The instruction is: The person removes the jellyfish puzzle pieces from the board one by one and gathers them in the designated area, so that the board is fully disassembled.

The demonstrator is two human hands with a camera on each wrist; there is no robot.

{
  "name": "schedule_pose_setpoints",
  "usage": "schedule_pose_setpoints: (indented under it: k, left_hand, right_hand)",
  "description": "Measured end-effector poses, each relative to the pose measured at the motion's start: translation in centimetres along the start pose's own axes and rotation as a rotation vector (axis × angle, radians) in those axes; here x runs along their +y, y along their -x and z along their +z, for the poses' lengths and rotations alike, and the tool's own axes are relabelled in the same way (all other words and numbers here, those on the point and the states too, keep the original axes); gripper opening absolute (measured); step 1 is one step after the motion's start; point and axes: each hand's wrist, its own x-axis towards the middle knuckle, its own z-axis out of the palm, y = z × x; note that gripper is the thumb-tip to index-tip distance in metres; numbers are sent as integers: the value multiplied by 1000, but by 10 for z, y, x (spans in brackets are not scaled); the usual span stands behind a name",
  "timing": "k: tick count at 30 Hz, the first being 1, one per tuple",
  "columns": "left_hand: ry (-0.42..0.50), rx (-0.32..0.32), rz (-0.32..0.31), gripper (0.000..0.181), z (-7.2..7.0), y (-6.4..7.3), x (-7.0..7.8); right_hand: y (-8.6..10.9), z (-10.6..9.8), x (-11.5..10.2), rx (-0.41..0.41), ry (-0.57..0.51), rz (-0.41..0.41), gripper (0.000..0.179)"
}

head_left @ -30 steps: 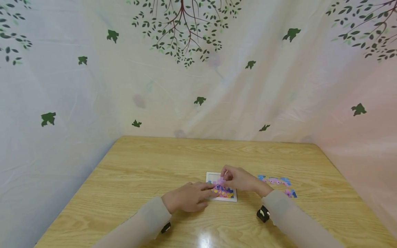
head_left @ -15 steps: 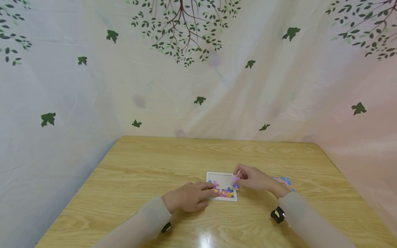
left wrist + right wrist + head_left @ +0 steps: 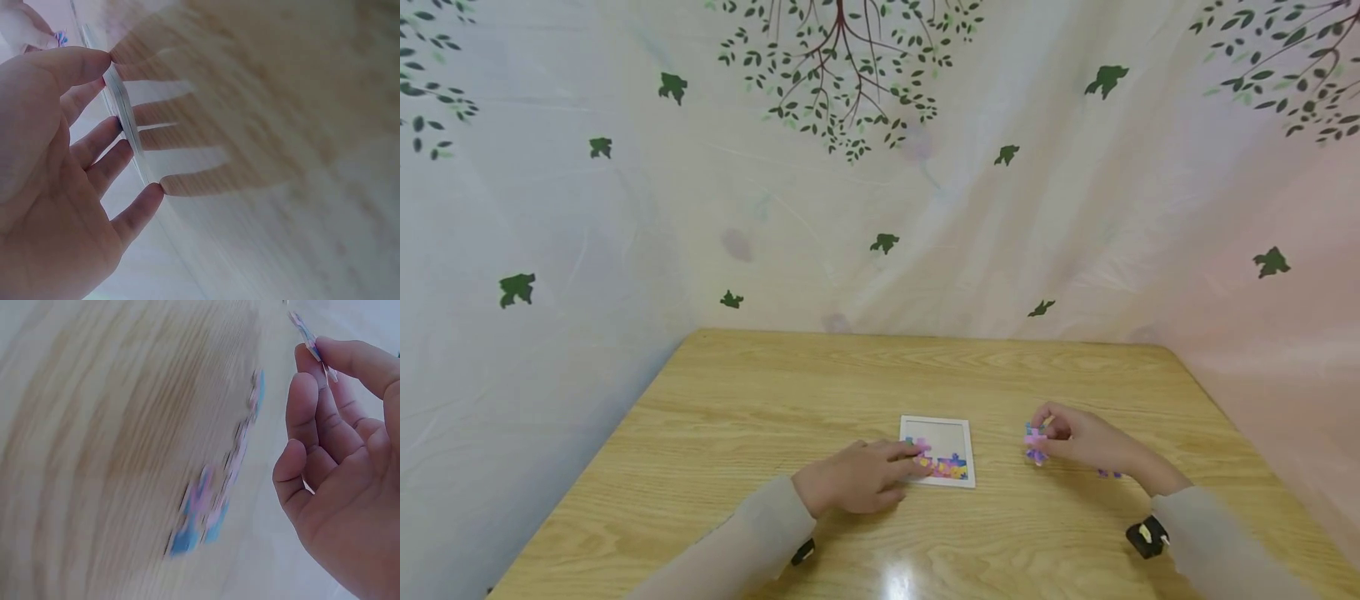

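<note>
A white-bordered jigsaw tray (image 3: pixel 972 454) lies mid-table, with joined pink, yellow and blue pieces (image 3: pixel 951 468) along its near side and left corner. My left hand (image 3: pixel 861 477) rests over its left edge, fingers fairly straight; the left wrist view has the fingertips along the tray's thin side (image 3: pixel 125 112). To the right of the tray, my right hand (image 3: pixel 1082 437) pinches a pink, purple and blue jigsaw piece (image 3: pixel 1036 443) between thumb and fingers. That same jigsaw piece (image 3: pixel 304 336) shows edge-on above the table in the right wrist view.
Several loose jigsaw pieces (image 3: pixel 200 503) lie on the wooden table (image 3: pixel 790 392) beneath the right hand, mostly hidden by it in the head view. A light curtain (image 3: pixel 805 250) printed with leaves hangs behind and beside the table.
My right hand has lifted the pinched jigsaw piece off the tray and carried it right, baring more of the tray's bottom. The left hand has stayed on the tray's left edge.
</note>
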Motion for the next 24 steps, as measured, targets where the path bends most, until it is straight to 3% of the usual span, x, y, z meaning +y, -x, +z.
schedule_pose_setpoints:
  k: [8,17,24]
  left_hand:
    - [-5,-6,-18,52,2,1,1]
    - [-1,-11,-22,51,-1,1,4]
    - [-21,-10,-31,51,-1,0,4]
  right_hand:
    - [25,-12,20,14,-44,10,23]
    - [30,-12,22,35,46,40,23]
    - [31,-12,23,34,38,47,22]
